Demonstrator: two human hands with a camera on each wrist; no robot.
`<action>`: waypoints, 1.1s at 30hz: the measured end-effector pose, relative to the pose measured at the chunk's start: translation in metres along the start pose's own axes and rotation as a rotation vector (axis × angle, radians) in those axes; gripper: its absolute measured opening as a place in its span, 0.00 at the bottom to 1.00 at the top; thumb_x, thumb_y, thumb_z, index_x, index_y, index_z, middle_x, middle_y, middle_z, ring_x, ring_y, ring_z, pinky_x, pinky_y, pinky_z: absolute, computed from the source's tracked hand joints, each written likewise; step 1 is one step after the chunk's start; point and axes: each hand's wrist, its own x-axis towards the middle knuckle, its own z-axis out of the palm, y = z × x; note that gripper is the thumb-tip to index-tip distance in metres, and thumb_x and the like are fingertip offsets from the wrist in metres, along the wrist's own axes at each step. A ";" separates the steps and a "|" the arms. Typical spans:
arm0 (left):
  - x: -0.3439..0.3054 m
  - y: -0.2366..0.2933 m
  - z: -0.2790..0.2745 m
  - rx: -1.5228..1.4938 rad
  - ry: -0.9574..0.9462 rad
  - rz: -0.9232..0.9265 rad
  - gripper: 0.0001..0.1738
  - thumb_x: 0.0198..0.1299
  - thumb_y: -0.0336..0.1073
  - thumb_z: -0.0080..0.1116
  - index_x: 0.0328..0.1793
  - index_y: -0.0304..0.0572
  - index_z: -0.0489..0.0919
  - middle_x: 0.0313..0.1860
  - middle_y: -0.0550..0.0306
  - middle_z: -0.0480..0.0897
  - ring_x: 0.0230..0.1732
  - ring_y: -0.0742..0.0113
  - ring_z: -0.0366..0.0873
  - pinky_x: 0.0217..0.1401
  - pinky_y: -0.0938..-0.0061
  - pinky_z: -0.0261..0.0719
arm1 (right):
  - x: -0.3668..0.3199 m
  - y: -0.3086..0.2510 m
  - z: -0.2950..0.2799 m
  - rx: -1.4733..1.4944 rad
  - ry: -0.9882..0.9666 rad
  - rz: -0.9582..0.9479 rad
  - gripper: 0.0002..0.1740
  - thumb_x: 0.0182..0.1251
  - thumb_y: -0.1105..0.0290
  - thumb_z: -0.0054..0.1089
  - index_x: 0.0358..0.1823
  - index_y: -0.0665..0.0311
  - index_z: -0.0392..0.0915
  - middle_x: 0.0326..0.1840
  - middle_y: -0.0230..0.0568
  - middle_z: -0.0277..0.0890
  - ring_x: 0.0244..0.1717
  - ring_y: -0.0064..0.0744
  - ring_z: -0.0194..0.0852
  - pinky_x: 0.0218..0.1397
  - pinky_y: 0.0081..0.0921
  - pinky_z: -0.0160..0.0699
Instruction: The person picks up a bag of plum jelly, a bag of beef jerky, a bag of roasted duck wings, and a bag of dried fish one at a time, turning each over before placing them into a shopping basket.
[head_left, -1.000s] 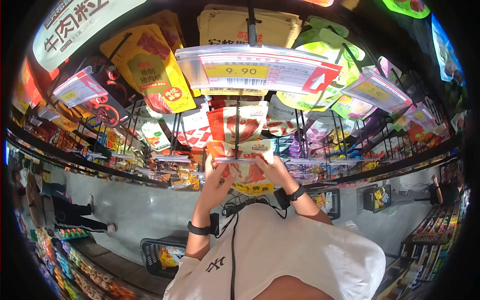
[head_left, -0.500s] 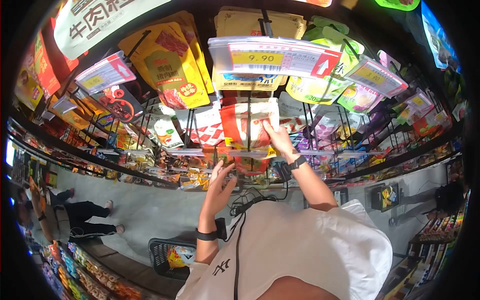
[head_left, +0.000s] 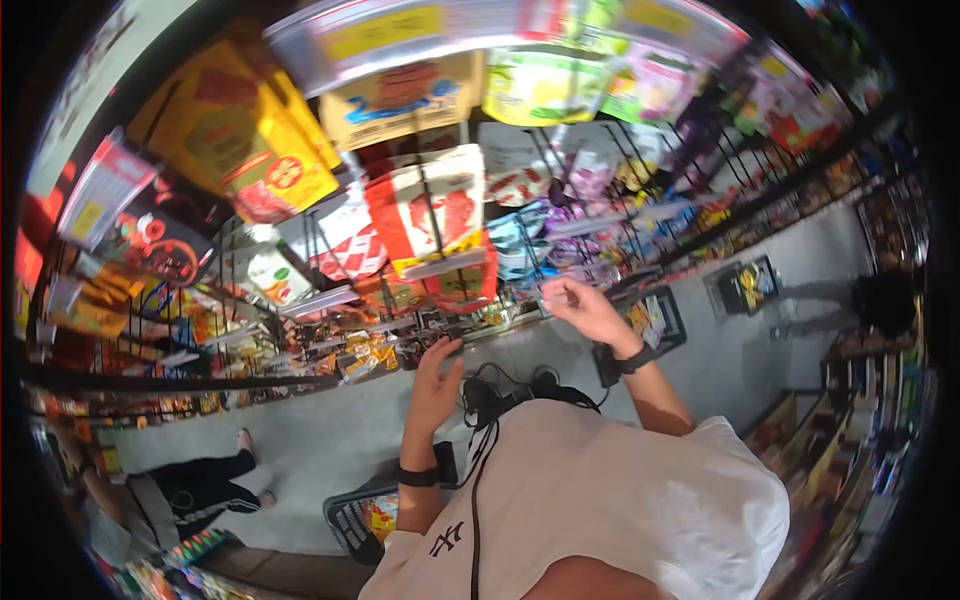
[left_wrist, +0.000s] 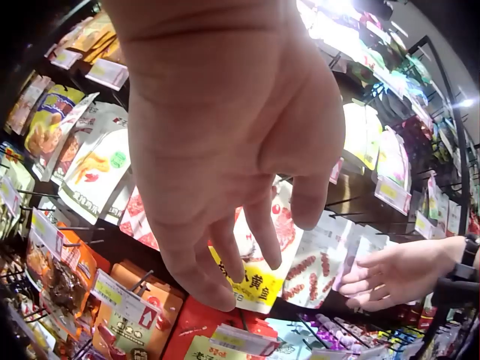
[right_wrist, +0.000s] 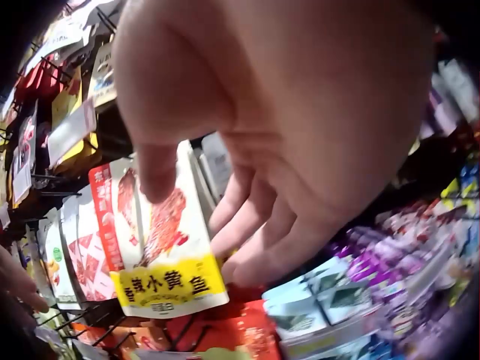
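A red, white and yellow snack pouch (head_left: 458, 195) with fish pictured on it hangs on a shelf peg in the head view. In the right wrist view the same pouch (right_wrist: 169, 259) shows its yellow band of lettering upright. My right hand (head_left: 592, 318) is apart from it, below and to the right, fingers loosely bent and holding nothing. Down in front of the lower shelf, my left hand (head_left: 432, 392) hangs with relaxed fingers. The left wrist view has my left hand (left_wrist: 232, 142) overlapping the pouch, nothing in its fingers, and my right hand (left_wrist: 405, 276) off to the right.
Price-tag strips (head_left: 390, 35) stick out on pegs above. Yellow jerky pouches (head_left: 235, 140) hang at left, purple packets (head_left: 585, 215) at right. Black shopping baskets (head_left: 345, 520) stand on the floor, one (head_left: 672, 318) by the shelf. Other people stand at both sides.
A second ago both hands held the pouch; half a second ago only the right hand was on it, at the peg. Now the right hand has let go and dropped right. The head view has tilted.
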 end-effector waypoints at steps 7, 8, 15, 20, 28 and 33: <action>0.002 0.006 0.079 0.207 -0.183 0.225 0.19 0.73 0.32 0.58 0.68 0.45 0.81 0.73 0.41 0.75 0.75 0.47 0.72 0.70 0.65 0.76 | -0.191 -0.186 -0.127 -0.265 0.400 -0.324 0.09 0.72 0.71 0.67 0.49 0.65 0.87 0.43 0.38 0.87 0.45 0.29 0.85 0.51 0.26 0.81; -0.001 0.009 0.098 0.215 -0.240 0.246 0.19 0.73 0.32 0.58 0.68 0.44 0.81 0.72 0.41 0.76 0.75 0.47 0.72 0.71 0.64 0.74 | -0.229 -0.220 -0.135 -0.333 0.699 -0.439 0.06 0.67 0.76 0.64 0.43 0.68 0.85 0.44 0.45 0.86 0.44 0.36 0.84 0.50 0.29 0.81; -0.049 0.054 0.267 0.230 -0.559 0.207 0.21 0.72 0.27 0.57 0.70 0.42 0.78 0.71 0.42 0.76 0.73 0.47 0.73 0.74 0.62 0.71 | -0.450 -0.306 -0.219 -0.023 -0.088 -1.142 0.11 0.80 0.65 0.49 0.57 0.55 0.76 0.57 0.33 0.79 0.53 0.39 0.77 0.63 0.46 0.72; -0.098 0.046 0.368 0.167 -0.795 0.250 0.24 0.71 0.28 0.58 0.73 0.41 0.75 0.74 0.40 0.73 0.76 0.43 0.70 0.78 0.60 0.68 | -0.511 -0.289 -0.220 0.415 -0.324 -1.063 0.14 0.82 0.65 0.46 0.62 0.59 0.73 0.60 0.38 0.78 0.56 0.40 0.77 0.65 0.43 0.74; -0.106 0.083 0.435 0.266 -0.931 0.294 0.24 0.73 0.31 0.56 0.75 0.42 0.74 0.77 0.40 0.70 0.75 0.42 0.71 0.75 0.60 0.73 | -0.561 -0.278 -0.241 0.958 -0.561 -1.033 0.19 0.85 0.66 0.40 0.68 0.66 0.70 0.64 0.45 0.76 0.60 0.43 0.77 0.68 0.39 0.76; -0.096 0.107 0.472 0.224 -1.019 0.197 0.28 0.74 0.32 0.56 0.79 0.43 0.70 0.78 0.41 0.68 0.72 0.44 0.73 0.74 0.61 0.74 | -0.569 -0.279 -0.263 1.186 -0.709 -1.019 0.22 0.87 0.67 0.36 0.72 0.71 0.67 0.67 0.49 0.75 0.63 0.44 0.77 0.69 0.36 0.77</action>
